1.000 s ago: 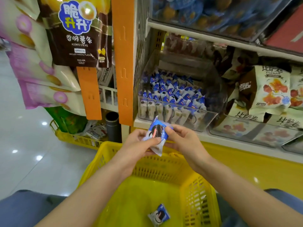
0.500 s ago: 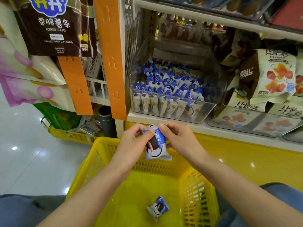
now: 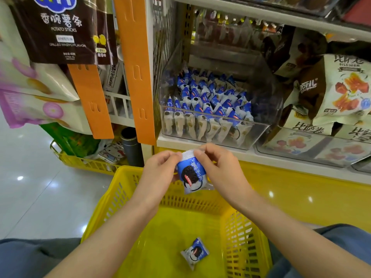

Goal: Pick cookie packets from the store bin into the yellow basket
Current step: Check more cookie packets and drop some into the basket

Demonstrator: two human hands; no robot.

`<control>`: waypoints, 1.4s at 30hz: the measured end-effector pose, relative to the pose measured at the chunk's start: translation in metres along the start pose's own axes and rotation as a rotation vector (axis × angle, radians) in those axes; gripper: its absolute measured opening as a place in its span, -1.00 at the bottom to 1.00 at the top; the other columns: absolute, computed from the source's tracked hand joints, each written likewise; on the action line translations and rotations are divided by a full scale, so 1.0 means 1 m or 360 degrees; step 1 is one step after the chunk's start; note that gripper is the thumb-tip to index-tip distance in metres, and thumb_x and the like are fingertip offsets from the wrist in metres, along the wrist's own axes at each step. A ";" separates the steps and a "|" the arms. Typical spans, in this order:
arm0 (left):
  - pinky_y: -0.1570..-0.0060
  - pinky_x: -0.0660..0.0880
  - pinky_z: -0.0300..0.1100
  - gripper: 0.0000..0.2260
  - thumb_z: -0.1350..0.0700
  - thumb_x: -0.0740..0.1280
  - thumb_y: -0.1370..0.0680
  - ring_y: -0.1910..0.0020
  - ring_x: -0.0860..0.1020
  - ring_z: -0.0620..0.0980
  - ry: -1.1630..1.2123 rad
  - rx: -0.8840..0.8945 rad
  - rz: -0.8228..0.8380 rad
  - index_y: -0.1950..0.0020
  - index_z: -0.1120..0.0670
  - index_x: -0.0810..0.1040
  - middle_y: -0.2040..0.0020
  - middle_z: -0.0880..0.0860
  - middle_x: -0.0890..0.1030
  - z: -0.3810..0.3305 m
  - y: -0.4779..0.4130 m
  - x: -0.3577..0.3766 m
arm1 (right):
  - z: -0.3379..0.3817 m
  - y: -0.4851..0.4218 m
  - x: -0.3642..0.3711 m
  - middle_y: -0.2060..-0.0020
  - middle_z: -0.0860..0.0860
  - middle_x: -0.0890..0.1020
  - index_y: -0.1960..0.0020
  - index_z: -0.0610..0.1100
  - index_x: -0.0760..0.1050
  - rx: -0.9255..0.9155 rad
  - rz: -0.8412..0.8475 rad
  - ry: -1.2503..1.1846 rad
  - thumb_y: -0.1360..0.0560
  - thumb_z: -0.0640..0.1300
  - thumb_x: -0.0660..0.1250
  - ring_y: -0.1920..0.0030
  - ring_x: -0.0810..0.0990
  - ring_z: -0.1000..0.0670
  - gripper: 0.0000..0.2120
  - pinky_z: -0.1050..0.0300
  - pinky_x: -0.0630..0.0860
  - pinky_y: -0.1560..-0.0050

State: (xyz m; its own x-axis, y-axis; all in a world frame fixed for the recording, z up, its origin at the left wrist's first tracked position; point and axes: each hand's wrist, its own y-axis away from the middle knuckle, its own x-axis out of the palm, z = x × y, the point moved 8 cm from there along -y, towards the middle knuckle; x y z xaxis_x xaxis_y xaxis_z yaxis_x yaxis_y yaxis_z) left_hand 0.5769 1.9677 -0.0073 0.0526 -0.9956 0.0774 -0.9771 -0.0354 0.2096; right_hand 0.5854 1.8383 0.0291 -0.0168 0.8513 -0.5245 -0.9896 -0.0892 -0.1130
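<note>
A blue-and-white cookie packet (image 3: 192,174) hangs upright over the far rim of the yellow basket (image 3: 128,189). My left hand (image 3: 160,171) and my right hand (image 3: 218,167) both pinch its top edge. A second cookie packet (image 3: 195,252) lies flat on the basket floor. The clear store bin (image 3: 261,109) on the shelf behind my hands is packed with several rows of the same packets (image 3: 206,101).
Orange hanging strips (image 3: 138,77) with snack bags hang to the left of the bin. Bags of other snacks (image 3: 345,91) fill the shelf to the right. Another yellow basket (image 3: 80,161) stands on the tiled floor at left. My knees flank the basket.
The held packet has turned from tilted to upright, front facing me, and both hands have shifted to its top edge. The view has tilted slightly down.
</note>
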 end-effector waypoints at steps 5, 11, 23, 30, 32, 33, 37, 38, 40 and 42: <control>0.12 0.58 -0.05 -0.80 0.11 0.22 -0.59 0.15 0.63 0.00 -0.0121 0.0125 -0.0045 0.07 0.21 0.55 0.18 0.14 0.63 -0.008 0.001 -0.003 | 0.003 0.001 0.000 0.28 0.06 0.62 0.14 -0.07 0.54 -0.0028 0.0037 -0.0035 -0.52 -0.09 0.29 0.20 0.57 0.08 -0.90 0.19 0.50 0.19; 0.04 0.52 0.12 -0.78 0.10 0.28 -0.55 0.16 0.56 0.07 -0.0045 0.0046 0.0015 0.07 0.28 0.53 0.18 0.21 0.59 -0.008 0.004 0.004 | 0.016 0.006 -0.006 0.26 0.06 0.59 0.12 -0.11 0.55 -0.0229 -0.0012 0.0140 -0.51 -0.10 0.31 0.22 0.55 0.11 -0.90 0.14 0.52 0.20; 0.17 0.58 -0.21 -0.76 0.11 0.40 -0.45 0.14 0.65 -0.04 0.0109 -0.0154 0.0165 -0.09 0.13 0.53 0.06 0.09 0.67 0.008 0.004 0.011 | -0.015 -0.008 -0.026 0.21 -0.05 0.61 0.15 -0.10 0.46 0.0314 -0.0268 -0.0590 -0.57 -0.20 0.21 0.24 0.62 0.08 -0.87 0.27 0.57 0.37; 0.22 0.59 -0.27 -0.93 0.14 0.40 -0.45 0.14 0.66 -0.07 0.0154 0.0167 -0.0310 0.09 0.09 0.60 0.16 0.05 0.69 -0.014 -0.002 -0.024 | -0.022 -0.005 0.001 0.04 -0.20 0.62 -0.20 -0.22 0.34 0.0559 0.0289 -0.0593 -0.54 -0.34 0.22 0.19 0.62 0.02 -0.75 0.26 0.60 0.24; 0.24 0.57 -0.32 -0.95 0.14 0.37 -0.48 0.15 0.65 -0.13 0.0224 0.0190 -0.0299 0.12 0.10 0.61 0.19 0.00 0.69 -0.017 -0.003 -0.025 | -0.017 -0.002 0.008 0.07 -0.15 0.63 -0.18 -0.21 0.40 0.0518 0.0512 -0.0534 -0.51 -0.37 0.25 0.25 0.62 0.10 -0.74 0.30 0.59 0.23; 0.24 0.55 -0.34 -0.94 0.15 0.35 -0.49 0.16 0.64 -0.16 0.0242 0.0197 -0.0275 0.14 0.10 0.61 0.21 -0.03 0.69 -0.018 -0.003 -0.025 | -0.016 0.000 0.010 0.08 -0.14 0.64 -0.17 -0.22 0.42 0.0489 0.0611 -0.0468 -0.50 -0.37 0.27 0.26 0.62 0.14 -0.74 0.30 0.59 0.21; 0.18 0.52 -0.28 -0.88 0.18 0.31 -0.52 0.20 0.61 -0.17 0.0205 0.0197 -0.0194 0.20 0.12 0.59 0.27 -0.08 0.66 -0.018 -0.001 -0.020 | -0.017 0.001 0.012 -0.09 -0.09 0.62 -0.22 -0.14 0.40 0.0365 0.0678 -0.0076 -0.41 -0.28 0.42 0.01 0.61 0.06 -0.59 0.14 0.55 -0.07; 0.16 0.51 -0.25 -0.87 0.19 0.31 -0.52 0.22 0.60 -0.15 0.0186 0.0213 -0.0197 0.23 0.12 0.58 0.28 -0.06 0.64 -0.020 -0.001 -0.021 | -0.015 0.000 0.013 -0.15 -0.01 0.57 -0.26 -0.09 0.37 0.0296 0.0654 -0.0006 -0.40 -0.22 0.44 -0.08 0.56 0.09 -0.52 0.20 0.51 -0.11; 0.13 0.49 -0.22 -0.86 0.21 0.32 -0.51 0.23 0.56 -0.11 0.0042 0.0323 -0.0213 0.25 0.13 0.55 0.28 0.00 0.61 -0.026 0.000 -0.022 | -0.006 -0.003 0.013 -0.19 0.08 0.52 -0.27 -0.03 0.35 0.0144 0.0558 0.0033 -0.42 -0.09 0.42 -0.17 0.48 0.15 -0.54 0.24 0.45 -0.20; 0.20 0.46 -0.34 -0.89 0.19 0.33 -0.51 0.27 0.52 -0.19 -0.0189 0.0480 -0.0166 0.22 0.12 0.54 0.30 -0.02 0.58 -0.035 0.004 -0.016 | 0.003 -0.004 0.008 -0.08 0.06 0.58 -0.16 -0.04 0.44 0.0061 0.0427 -0.0099 -0.47 -0.07 0.36 -0.12 0.54 0.12 -0.72 0.10 0.47 -0.22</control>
State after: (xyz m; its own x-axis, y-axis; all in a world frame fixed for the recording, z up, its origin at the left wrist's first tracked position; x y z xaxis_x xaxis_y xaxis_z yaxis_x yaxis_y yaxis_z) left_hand 0.5799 1.9864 0.0265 0.1485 -0.9878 -0.0469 -0.9856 -0.1440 -0.0887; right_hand 0.5885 1.8471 0.0275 -0.2866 0.8302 -0.4782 -0.9532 -0.2971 0.0555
